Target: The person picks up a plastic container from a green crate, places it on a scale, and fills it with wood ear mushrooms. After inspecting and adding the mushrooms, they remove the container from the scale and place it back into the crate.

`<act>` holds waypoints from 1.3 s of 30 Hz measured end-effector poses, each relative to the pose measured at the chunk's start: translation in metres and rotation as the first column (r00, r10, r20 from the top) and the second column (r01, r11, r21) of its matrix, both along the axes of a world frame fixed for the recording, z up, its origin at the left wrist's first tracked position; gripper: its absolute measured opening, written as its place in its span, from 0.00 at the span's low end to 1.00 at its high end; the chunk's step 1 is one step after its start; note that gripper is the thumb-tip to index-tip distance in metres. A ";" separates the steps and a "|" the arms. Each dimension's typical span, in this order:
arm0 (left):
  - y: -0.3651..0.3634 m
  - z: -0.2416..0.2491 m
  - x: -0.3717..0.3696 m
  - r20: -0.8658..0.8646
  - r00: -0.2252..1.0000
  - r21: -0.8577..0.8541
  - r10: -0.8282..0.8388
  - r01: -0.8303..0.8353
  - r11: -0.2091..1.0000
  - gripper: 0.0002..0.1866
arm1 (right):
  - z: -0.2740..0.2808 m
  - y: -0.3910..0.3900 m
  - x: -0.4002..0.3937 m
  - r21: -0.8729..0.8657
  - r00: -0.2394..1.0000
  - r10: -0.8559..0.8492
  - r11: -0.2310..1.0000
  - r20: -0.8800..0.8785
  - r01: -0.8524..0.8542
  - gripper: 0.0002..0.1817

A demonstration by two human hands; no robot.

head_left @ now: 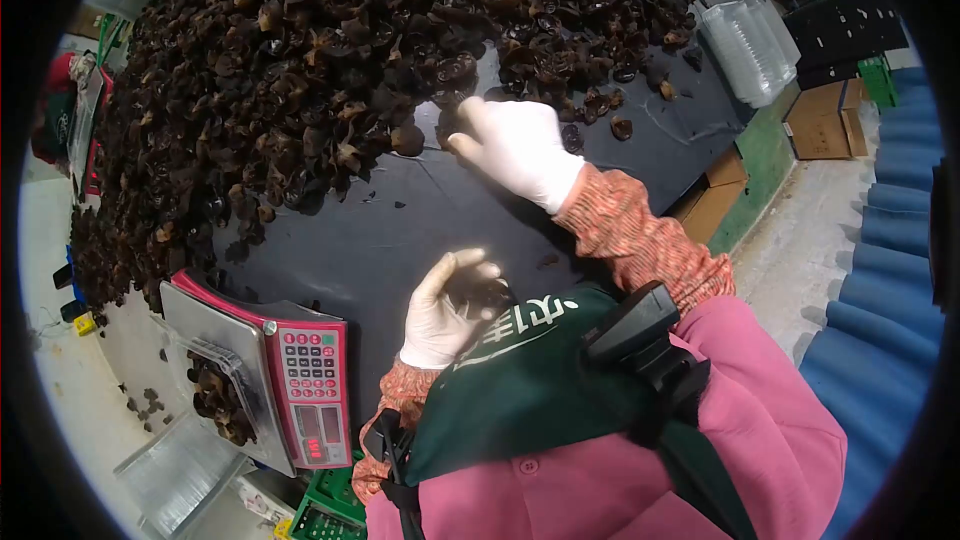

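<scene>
Right of the scale [312, 405], the left hand [440, 312] cups dark fungus [476, 292] in a loose grip. Farther right, the right hand's [518, 148] grip is parted; pinch lightly, avoiding tears.

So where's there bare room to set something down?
The dark grey tabletop is mostly bare between the heap of crinkled dark brown pieces, the pink scale and the white-gloved left hand. Another patch lies between the right hand and the clear plastic trays. The far side is crowded.

Two gloved hands [520, 148] [432, 325], one dark heap [300, 70], one filled tray [238, 372].
</scene>
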State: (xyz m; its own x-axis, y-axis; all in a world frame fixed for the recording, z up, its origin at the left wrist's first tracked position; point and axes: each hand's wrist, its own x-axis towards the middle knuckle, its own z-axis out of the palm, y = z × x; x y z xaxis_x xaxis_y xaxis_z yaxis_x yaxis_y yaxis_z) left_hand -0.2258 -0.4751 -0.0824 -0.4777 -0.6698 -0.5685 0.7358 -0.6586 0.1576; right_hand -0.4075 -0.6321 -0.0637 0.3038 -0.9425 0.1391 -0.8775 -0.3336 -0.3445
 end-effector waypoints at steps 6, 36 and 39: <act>-0.004 0.010 0.002 0.065 0.998 -0.005 -0.008 0.008 1.000 0.31 | 0.034 0.031 -0.002 0.320 0.935 -0.007 0.941 0.354 -0.114 0.11; 0.009 0.011 0.003 0.177 0.984 -0.118 -0.011 0.033 0.992 0.19 | -0.019 0.049 0.006 -0.056 0.956 0.250 0.968 0.153 -0.245 0.08; 0.009 0.006 0.005 0.094 0.996 -0.089 -0.003 0.012 0.996 0.23 | -0.005 0.057 0.005 0.092 0.935 0.226 0.961 0.274 -0.259 0.10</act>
State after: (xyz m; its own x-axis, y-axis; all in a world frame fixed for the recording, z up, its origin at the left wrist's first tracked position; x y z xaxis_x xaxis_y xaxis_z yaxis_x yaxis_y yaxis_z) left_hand -0.2205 -0.4662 -0.0766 -0.4305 -0.7167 -0.5487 0.7103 -0.6441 0.2840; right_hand -0.4021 -0.5747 -0.0691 0.4945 -0.8594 0.1301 -0.6501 -0.4650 -0.6010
